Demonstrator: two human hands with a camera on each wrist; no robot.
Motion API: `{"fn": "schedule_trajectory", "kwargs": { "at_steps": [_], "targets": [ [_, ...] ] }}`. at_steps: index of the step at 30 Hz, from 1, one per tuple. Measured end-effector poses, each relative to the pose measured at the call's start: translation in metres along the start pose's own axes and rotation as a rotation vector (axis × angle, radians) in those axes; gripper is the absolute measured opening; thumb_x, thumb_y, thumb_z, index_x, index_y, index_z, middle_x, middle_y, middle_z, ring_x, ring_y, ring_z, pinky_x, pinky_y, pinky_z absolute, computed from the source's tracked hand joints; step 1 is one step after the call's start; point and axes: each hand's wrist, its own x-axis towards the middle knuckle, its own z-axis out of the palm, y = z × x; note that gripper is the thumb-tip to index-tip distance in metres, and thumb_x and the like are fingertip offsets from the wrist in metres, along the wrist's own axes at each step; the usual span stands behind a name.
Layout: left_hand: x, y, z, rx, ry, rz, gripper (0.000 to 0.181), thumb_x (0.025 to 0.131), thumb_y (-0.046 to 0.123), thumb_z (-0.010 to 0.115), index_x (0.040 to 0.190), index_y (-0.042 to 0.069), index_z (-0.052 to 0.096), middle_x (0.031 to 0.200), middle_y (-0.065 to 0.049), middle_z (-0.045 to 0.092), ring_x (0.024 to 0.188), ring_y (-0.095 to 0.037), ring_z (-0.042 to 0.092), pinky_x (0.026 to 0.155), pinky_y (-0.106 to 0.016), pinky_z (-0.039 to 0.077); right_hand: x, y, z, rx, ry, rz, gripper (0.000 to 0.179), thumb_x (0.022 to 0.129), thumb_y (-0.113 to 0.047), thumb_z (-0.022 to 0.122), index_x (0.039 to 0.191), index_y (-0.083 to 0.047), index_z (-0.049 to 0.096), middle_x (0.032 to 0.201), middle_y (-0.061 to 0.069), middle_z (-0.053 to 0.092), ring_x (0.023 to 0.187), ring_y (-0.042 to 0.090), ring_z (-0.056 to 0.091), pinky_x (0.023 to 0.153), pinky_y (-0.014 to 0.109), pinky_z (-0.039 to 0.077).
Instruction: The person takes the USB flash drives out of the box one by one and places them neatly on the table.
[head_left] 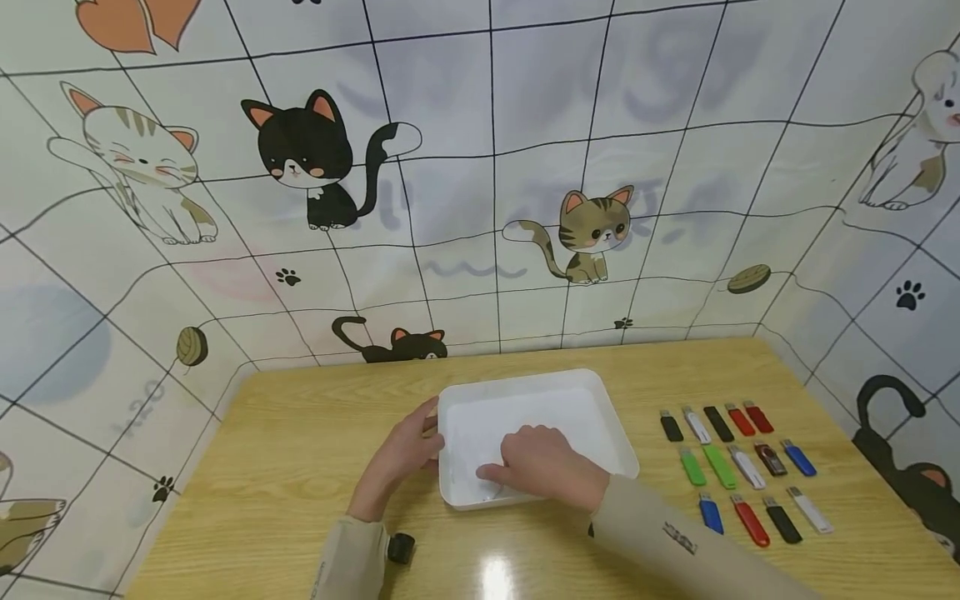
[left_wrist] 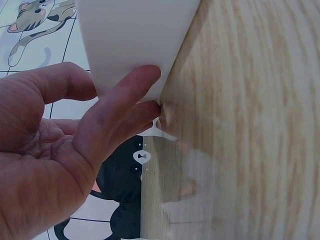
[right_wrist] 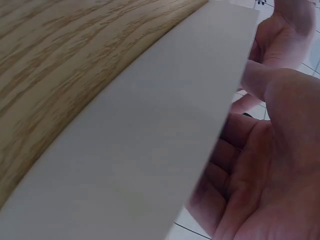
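A shallow white tray (head_left: 468, 412) lies on the wooden table. At its left side, my left hand (head_left: 405, 450) holds the wall: the thumb is at the rim and the fingers (left_wrist: 142, 82) lie against the outside. My right hand (head_left: 551, 467) reaches over the front of the tray, its fingers bent down inside and its thumb pointing left. In the right wrist view, the tray's front wall (right_wrist: 130, 125) hides those fingertips, so whether they hold anything cannot be told. Under the right thumb there is a faint small grey mark, too unclear to name.
Right of the tray, several USB sticks lie in three rows, among them a green stick (head_left: 720, 467), a red stick (head_left: 750, 521) and a blue stick (head_left: 798, 458). A small black object (head_left: 401, 548) is beside the left sleeve. Cat-patterned cloth (head_left: 465, 208) encloses the table (head_left: 300, 467).
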Motion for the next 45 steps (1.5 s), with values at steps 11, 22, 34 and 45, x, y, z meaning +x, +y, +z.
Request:
{"fn": "schedule_trajectory", "kwargs": {
  "at_steps": [11,22,34,45],
  "targets": [
    [-0.002,0.003,0.0,-0.01,0.0,0.011,0.069,0.094,-0.005,0.054,0.159,-0.003,0.031,0.148,-0.034,0.05,0.121,-0.045,0.064,0.074,-0.045,0.064,0.014,-0.013,0.008,-0.087,-0.049,0.047,0.053,0.089,-0.061,0.069,0.065,-0.015,0.057,0.06,-0.002,0.051,0.059,0.015,0.046,0.055,0.035,0.043],
    [-0.002,0.002,0.001,-0.024,-0.005,0.02,0.071,0.092,-0.007,0.053,0.159,-0.006,0.029,0.147,-0.036,0.05,0.115,-0.041,0.067,0.069,-0.043,0.064,0.016,-0.012,0.004,-0.042,-0.043,0.013,0.031,0.088,-0.018,0.07,0.065,-0.015,0.05,0.058,-0.004,0.036,0.055,0.012,0.032,0.05,0.028,0.028],
    [-0.002,0.001,0.001,-0.045,-0.003,0.021,0.071,0.092,-0.007,0.053,0.159,-0.004,0.031,0.146,-0.035,0.05,0.114,-0.04,0.067,0.07,-0.043,0.064,0.015,-0.013,0.002,0.025,-0.025,0.037,0.027,0.088,-0.02,0.077,0.074,-0.01,0.056,0.071,0.001,0.049,0.062,0.016,0.041,0.055,0.031,0.038],
    [-0.002,0.002,0.001,-0.041,-0.007,0.023,0.071,0.092,-0.007,0.052,0.159,-0.004,0.03,0.146,-0.036,0.05,0.113,-0.04,0.068,0.07,-0.044,0.064,0.013,-0.01,0.006,-0.041,0.053,-0.104,0.029,0.089,0.001,0.064,0.067,-0.01,0.05,0.06,-0.003,0.037,0.057,0.012,0.029,0.05,0.025,0.027]
  ]
}}
